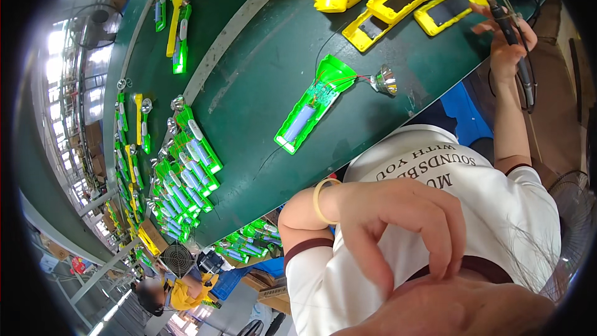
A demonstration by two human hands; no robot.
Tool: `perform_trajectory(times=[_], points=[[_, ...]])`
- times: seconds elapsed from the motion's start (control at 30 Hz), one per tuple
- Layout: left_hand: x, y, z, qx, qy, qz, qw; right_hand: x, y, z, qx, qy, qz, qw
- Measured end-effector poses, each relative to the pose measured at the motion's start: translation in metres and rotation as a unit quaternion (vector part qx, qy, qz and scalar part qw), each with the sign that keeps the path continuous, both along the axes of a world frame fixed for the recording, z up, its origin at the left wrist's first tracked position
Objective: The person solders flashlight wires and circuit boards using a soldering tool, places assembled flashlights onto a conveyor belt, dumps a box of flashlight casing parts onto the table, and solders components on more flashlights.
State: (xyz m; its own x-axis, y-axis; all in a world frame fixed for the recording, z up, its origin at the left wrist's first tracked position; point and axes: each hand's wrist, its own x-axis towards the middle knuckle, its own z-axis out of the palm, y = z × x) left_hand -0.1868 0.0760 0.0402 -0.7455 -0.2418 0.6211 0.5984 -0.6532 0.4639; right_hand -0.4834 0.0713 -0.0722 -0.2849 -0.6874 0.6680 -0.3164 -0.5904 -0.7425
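Note:
My left hand (404, 227), with a pale bangle at its wrist, is raised in front of my upper body. Its fingers are bent, the thumb stands apart from them, and no object shows between them. At the far right, my right hand (511, 46) is closed around a soldering iron (505, 23), held up beside the table edge. On the green tabletop between them lies an open green flashlight housing (339, 76) with a lilac battery cell (300, 123) and a circuit board inside. Thin red and dark wires join it to a shiny reflector (385, 80) lying beside it.
Yellow housing halves (379, 15) pile up at the table's far side. Many green flashlight halves with cells (186, 177) are stacked to the left. Beyond a grey strip, more green and yellow parts (177, 31) lie in a row. A co-worker in yellow (186, 292) sits lower left.

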Motion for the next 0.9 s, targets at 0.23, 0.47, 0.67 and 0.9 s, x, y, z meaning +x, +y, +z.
perform_trajectory(times=[0.23, 0.47, 0.67, 0.9], points=[[-0.004, 0.002, -0.001, -0.021, -0.023, 0.0, 1.0, 0.003, 0.002, -0.004, 0.026, 0.033, 0.026, 0.999], [-0.013, 0.005, 0.01, -0.005, -0.043, -0.006, 0.999, 0.019, 0.015, 0.005, 0.026, -0.032, 0.012, 0.999], [-0.014, 0.003, 0.007, -0.016, -0.033, -0.042, 0.998, -0.039, -0.01, 0.004, 0.044, -0.043, -0.068, 0.996], [-0.01, 0.013, 0.018, -0.034, -0.033, 0.11, 0.993, 0.0, 0.01, -0.004, 0.035, -0.156, 0.034, 0.987]])
